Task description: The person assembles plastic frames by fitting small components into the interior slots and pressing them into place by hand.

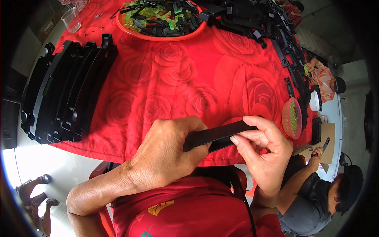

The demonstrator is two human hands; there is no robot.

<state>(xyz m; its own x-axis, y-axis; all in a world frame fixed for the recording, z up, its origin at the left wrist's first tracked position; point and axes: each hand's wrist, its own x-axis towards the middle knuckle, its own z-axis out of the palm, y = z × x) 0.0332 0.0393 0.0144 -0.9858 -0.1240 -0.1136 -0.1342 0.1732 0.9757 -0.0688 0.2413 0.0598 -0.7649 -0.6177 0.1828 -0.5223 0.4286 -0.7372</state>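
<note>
Just above the near edge of the table, a flat black plastic strip (219, 133) is held between my two hands. My left hand (167, 148) wraps round its left end, fingers closed and partly hidden behind it. At the other end, my right hand (264, 150) pinches the strip between thumb and fingertips. A second dark edge shows under the strip; I cannot tell if it is a separate piece. The red tablecloth (158, 102) with a rose pattern lies beyond my hands.
Long black plastic parts (67, 89) lie side by side at the left. A red basin (166, 38) at the back holds black and yellow-green pieces. More black parts (241, 19) cover the far right. A pink basket (291, 118) holds green bits. At right, a co-worker's hand (315, 160) holds a black piece.
</note>
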